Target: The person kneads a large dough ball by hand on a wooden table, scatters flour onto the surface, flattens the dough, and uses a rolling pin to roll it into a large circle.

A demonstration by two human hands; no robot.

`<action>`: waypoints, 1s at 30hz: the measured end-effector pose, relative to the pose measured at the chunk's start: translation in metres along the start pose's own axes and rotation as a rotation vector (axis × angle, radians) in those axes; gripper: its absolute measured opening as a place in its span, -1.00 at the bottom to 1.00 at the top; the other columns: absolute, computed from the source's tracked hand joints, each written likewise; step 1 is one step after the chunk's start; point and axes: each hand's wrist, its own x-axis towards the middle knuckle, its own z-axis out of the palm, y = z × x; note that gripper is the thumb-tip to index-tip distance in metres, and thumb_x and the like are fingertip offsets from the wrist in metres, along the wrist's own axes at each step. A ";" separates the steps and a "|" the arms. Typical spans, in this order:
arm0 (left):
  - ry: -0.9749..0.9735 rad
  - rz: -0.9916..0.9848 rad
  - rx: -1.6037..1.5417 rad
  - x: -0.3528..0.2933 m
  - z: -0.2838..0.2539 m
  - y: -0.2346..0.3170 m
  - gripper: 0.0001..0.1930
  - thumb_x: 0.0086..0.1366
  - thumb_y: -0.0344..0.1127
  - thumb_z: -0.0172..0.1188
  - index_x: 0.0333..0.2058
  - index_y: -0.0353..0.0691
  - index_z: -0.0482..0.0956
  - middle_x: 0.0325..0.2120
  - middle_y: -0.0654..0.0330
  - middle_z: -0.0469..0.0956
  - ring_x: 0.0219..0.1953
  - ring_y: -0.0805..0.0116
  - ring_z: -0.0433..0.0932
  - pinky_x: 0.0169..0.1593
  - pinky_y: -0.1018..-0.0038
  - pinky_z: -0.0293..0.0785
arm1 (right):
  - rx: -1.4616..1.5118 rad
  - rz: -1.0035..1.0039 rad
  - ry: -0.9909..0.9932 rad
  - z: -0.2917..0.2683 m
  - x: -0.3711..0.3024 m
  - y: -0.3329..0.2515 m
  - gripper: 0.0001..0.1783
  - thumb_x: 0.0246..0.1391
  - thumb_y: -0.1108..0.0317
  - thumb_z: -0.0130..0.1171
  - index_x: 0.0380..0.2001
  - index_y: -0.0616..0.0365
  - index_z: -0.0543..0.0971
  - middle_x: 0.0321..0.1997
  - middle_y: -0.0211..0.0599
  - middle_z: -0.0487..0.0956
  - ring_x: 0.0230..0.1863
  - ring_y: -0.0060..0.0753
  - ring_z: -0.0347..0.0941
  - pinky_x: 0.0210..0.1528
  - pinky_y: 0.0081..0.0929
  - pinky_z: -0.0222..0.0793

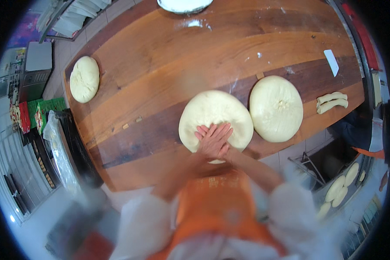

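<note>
A large round of pale dough point(216, 106) lies near the table's front edge. My left hand point(215, 141) is laid across my right hand point(200, 132), both pressing into the dough's near half and denting it. The left hand's fingers stretch flat toward the upper right. The right hand is mostly hidden beneath, with some outstretched fingertips showing at the left. A second big dough round point(276, 108) sits right beside the first, puckered in its middle. Farther off, a smaller dough ball point(85, 79) rests at the table's left edge.
The wooden table point(160, 65) carries two dough strips point(332, 103) and a white scraper point(331, 63) at the right. At its far edge stands a floury white container point(184, 5). Several dough pieces point(339, 189) lie at the lower right, near a person's dark clothing point(355, 130).
</note>
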 end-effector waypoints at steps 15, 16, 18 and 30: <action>0.055 -0.125 0.282 0.083 -0.008 -0.042 -0.32 0.14 -0.05 0.01 0.17 -0.30 0.14 0.21 0.01 0.08 0.27 0.13 0.02 0.29 0.18 -0.17 | -1.308 -0.515 -0.116 -0.077 0.068 0.004 -0.37 0.07 0.13 -0.20 0.20 0.17 0.15 0.30 -0.14 0.12 0.36 -0.20 -0.11 0.34 -0.06 -0.34; 0.034 -0.182 0.274 0.072 -0.023 -0.035 -0.31 0.14 -0.04 0.01 0.17 -0.31 0.14 0.22 0.01 0.07 0.27 0.13 0.02 0.30 0.20 -0.17 | -1.234 -0.556 -0.039 -0.070 0.059 -0.023 -0.36 0.03 0.14 -0.11 0.19 0.18 0.19 0.28 -0.14 0.16 0.34 -0.17 -0.07 0.34 -0.05 -0.35; -0.025 -0.309 0.296 0.023 -0.039 -0.040 -0.30 0.13 -0.02 0.00 0.17 -0.34 0.13 0.23 0.01 0.06 0.28 0.13 0.00 0.30 0.22 -0.18 | -0.982 -0.462 -0.111 -0.044 0.034 -0.012 -0.35 -0.01 0.18 0.05 0.14 0.21 0.23 0.23 -0.14 0.23 0.33 -0.16 -0.04 0.33 -0.01 -0.35; 0.238 -0.540 -0.095 0.025 -0.066 -0.083 -0.77 0.04 -0.44 0.01 -0.26 -0.19 0.42 -0.31 0.01 0.36 -0.21 0.04 0.30 -0.11 0.18 0.23 | -0.898 -0.100 0.408 -0.109 -0.121 0.017 -0.54 0.04 0.47 -0.10 0.06 0.33 0.26 0.10 0.06 0.29 0.17 0.06 0.15 0.24 -0.09 -0.05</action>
